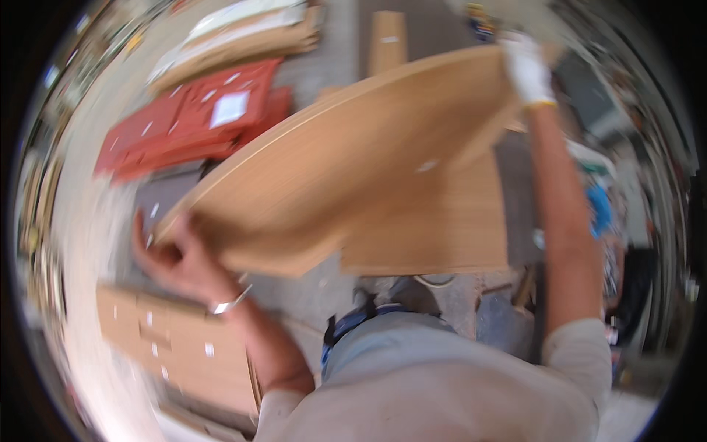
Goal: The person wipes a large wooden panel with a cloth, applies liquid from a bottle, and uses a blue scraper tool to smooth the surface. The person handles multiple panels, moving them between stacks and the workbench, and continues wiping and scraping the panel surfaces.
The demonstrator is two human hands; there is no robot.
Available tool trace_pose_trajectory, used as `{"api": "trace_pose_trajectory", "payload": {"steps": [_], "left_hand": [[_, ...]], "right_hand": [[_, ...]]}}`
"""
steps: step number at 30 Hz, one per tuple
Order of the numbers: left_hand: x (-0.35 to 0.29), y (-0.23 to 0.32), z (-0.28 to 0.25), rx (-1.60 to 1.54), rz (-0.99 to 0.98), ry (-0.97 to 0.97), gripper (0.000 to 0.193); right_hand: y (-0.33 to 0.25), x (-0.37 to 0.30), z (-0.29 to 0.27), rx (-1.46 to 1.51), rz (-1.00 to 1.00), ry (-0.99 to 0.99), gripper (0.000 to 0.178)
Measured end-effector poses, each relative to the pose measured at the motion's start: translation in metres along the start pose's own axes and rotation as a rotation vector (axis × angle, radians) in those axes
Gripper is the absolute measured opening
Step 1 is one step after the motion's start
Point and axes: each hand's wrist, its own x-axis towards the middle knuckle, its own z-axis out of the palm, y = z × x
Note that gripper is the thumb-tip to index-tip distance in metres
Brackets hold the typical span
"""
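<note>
A long wood-grain board (346,155) is held up and tilted across the space in front of me, blurred by motion. My left hand (180,258), bare with a metal band at the wrist, is closed round its near left end. At the far right end, my right hand (526,70), in a white glove, grips the board's edge; its fingertips are partly hidden. Under the raised board lies another wood-grain board (442,228), partly covered by it. Small pale labels show on the boards.
Stacked red panels (184,121) lie at the left, with a pale and brown stack (250,33) beyond. Brown panels (177,350) with labels rest at lower left. At the right are a clear plastic bag (504,324), a blue item (600,210) and assorted clutter.
</note>
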Motion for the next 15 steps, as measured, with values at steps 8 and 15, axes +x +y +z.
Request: {"api": "trace_pose_trajectory", "payload": {"steps": [8, 15], "left_hand": [[0.002, -0.013, -0.017, 0.031, 0.110, 0.071, 0.032], [-0.010, 0.001, 0.004, -0.156, 0.459, -0.026, 0.040]], "right_hand": [[-0.070, -0.060, -0.046, 0.645, 0.562, 0.693, 0.035], [-0.089, -0.368, -0.083, 0.417, 1.441, 0.155, 0.052]]}}
